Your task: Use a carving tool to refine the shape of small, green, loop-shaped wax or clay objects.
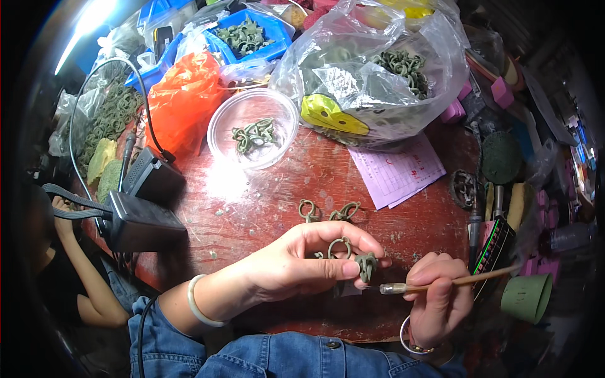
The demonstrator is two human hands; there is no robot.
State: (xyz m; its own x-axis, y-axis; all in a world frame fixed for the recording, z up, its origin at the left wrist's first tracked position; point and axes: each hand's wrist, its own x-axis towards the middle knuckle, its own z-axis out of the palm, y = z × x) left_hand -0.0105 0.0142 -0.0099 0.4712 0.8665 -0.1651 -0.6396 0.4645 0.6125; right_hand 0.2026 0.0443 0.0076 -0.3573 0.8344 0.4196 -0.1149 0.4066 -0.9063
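Observation:
Near the table's front, my left hand (302,255) pinches a green wax ring (366,267) between thumb and fingers; its head is a lumpy shape. Another green loop (339,247) shows between the same fingers, partly hidden. My right hand (439,293) grips a slim brush (479,277) with a wooden handle, like a pen. The brush's pale tip points left at the held ring, a small gap apart. Just beyond my left hand, two more green rings, a left one (307,210) and a right one (345,211), lie on the red table (271,195).
A clear round tub (217,135) holds several green rings. Behind it stand a red plastic bag (186,101), a blue bin (277,45) and a large clear bag (315,57). Pink papers (397,170) lie at right, black adapters (142,220) at left. Another person's arm (91,277) is at far left.

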